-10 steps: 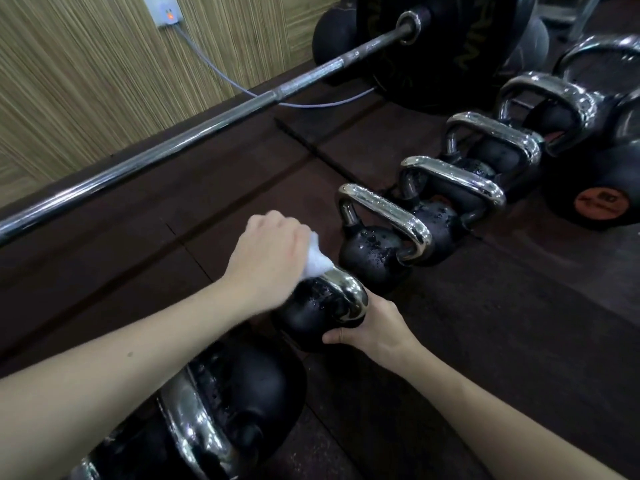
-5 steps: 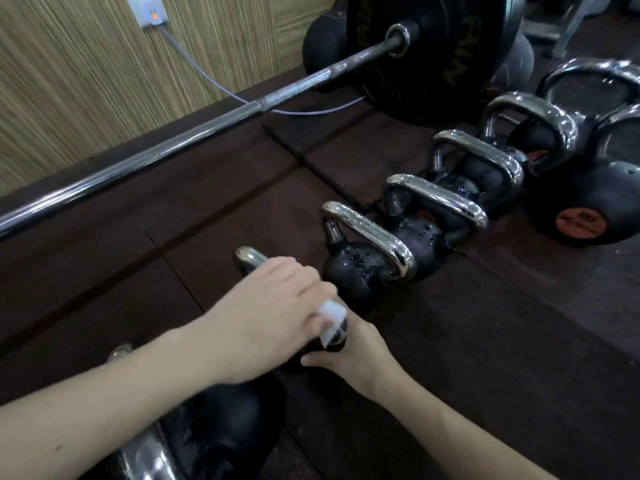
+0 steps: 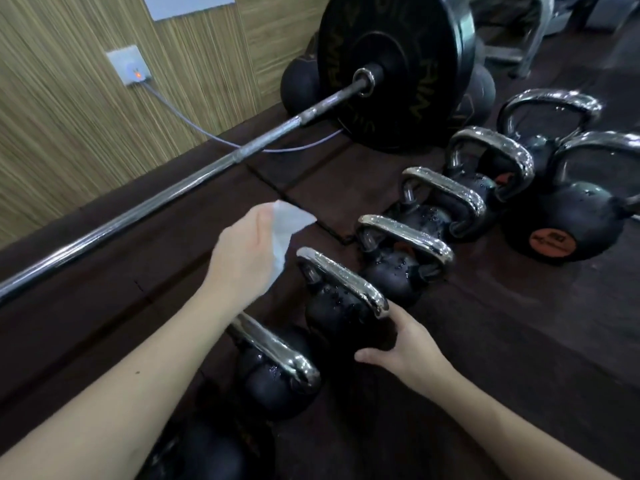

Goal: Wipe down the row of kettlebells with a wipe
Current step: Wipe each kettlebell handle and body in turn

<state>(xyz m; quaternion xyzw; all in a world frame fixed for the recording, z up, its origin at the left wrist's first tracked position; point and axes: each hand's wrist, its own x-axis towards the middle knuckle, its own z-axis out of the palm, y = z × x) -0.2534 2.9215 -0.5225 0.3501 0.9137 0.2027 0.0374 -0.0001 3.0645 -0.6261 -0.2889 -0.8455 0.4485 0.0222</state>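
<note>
Dark floor (image 3: 519, 341) — kettlebells (image 3: 398, 271), barbell (image 3: 173, 199), cable (image 3: 194, 124).

Kettlebells (image 3: 341, 306) pair glossy chrome handles with matt black, droplet-speckled bodies; wipe (image 3: 287, 226) thin white paper.

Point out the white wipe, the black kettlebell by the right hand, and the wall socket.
white wipe (image 3: 289, 225): head view, crumpled middle.
black kettlebell with chrome handle (image 3: 341, 280): head view, handle's top bar.
wall socket (image 3: 131, 65): head view, faceplate centre.
</note>
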